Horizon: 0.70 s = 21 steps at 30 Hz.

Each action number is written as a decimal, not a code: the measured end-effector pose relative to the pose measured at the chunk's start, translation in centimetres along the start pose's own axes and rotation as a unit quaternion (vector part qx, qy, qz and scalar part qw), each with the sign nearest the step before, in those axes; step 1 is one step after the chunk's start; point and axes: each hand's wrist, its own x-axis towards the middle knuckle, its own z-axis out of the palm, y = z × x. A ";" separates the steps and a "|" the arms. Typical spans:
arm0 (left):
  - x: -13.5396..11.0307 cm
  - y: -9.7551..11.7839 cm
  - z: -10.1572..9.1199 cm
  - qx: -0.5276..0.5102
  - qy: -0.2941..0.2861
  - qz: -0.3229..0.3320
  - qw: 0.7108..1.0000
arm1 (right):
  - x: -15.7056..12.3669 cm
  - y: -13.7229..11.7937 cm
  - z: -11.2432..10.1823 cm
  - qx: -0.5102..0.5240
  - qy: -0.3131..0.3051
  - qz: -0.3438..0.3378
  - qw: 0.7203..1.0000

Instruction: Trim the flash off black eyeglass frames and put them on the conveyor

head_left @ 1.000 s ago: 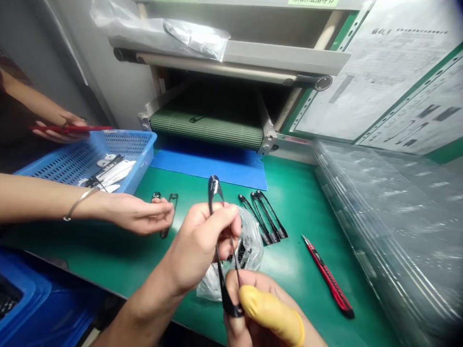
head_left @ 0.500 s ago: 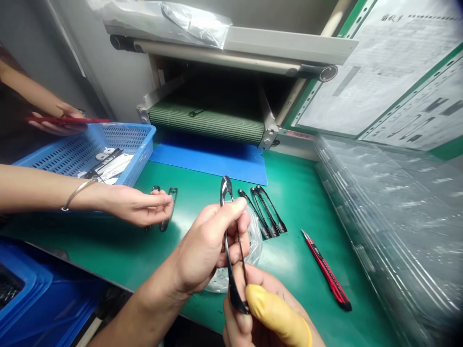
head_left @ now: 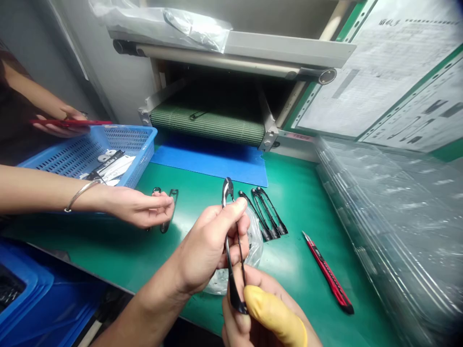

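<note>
1. Gripping a slim black piece (head_left: pixel 228 255) at both ends, a worker holds it upright above a green bench (head_left: pixel 296 193), its looped head free at the top. What it is made of cannot be told.
2. The left hand (head_left: pixel 206 246) is clenched around the upper part, thumb and fingers closed. The right hand (head_left: pixel 249 313) pinches the lower end, one finger sheathed in a yellow cot (head_left: pixel 275 315). This two-point hold seems to keep the piece steady and in plain view.
3. Directly behind the hands, a clear plastic bag (head_left: pixel 253 246) lies on the bench, with dark contents showing faintly through it.
4. At 1 o'clock, similar black pieces (head_left: pixel 265 214) lie side by side, apparently kept in line for easy sorting.
5. At 4 o'clock, a red utility knife (head_left: pixel 328 274) rests on the bench, within reach.
6. At 9 o'clock, a co-worker's braceleted hand (head_left: pixel 139 207) curls over another black piece (head_left: pixel 170 209), partly hiding it.
7. At 10 o'clock stands a blue basket (head_left: pixel 126 128) holding white-and-black items (head_left: pixel 112 166). Beyond it, a hand (head_left: pixel 54 130) grasps a red strip (head_left: pixel 68 123).
8. At 12 o'clock, a green belt (head_left: pixel 206 125) carries a small black piece (head_left: pixel 197 115) out of a machine, above a blue mat (head_left: pixel 213 166).
9. At 3 o'clock, clear plastic sheets (head_left: pixel 379 217) are stacked beside the bench.
</note>
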 end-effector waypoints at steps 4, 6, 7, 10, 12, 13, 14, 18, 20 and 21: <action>0.9 -0.2 -0.3 0.028 0.008 0.035 0.999 | 1.2 0.4 -1.3 0.013 -0.103 -0.028 0.994; 1.9 -0.5 -0.8 0.045 0.018 0.085 0.995 | 2.0 0.5 -2.0 -0.011 -0.120 -0.065 0.991; 2.5 -0.6 -1.1 0.046 0.024 0.110 0.993 | 2.5 0.5 -2.3 -0.028 -0.101 -0.089 0.991; 4.5 -1.3 -1.7 0.020 0.031 0.137 0.990 | 3.4 0.3 -3.1 -0.058 -0.007 -0.130 0.990; 5.8 -1.9 -1.9 0.002 0.013 0.113 0.993 | 3.8 -0.1 -3.3 -0.054 0.008 -0.131 0.990; 6.4 -2.3 -2.0 -0.003 0.001 0.096 0.995 | 3.8 -0.4 -3.4 -0.051 0.009 -0.124 0.991; 6.9 -2.6 -2.0 -0.009 -0.010 0.080 0.997 | 3.8 -0.6 -3.4 -0.048 0.008 -0.116 0.992; 8.4 -2.9 -1.8 -0.027 -0.031 0.059 0.997 | 4.0 -1.9 -3.5 -0.048 0.020 -0.106 0.993; 9.1 -2.2 -1.5 -0.028 -0.042 0.070 0.996 | 4.4 -2.8 -3.5 -0.072 0.022 -0.110 0.991; 9.5 -1.7 -1.3 -0.027 -0.049 0.076 0.996 | 4.6 -3.4 -3.4 -0.087 0.019 -0.113 0.990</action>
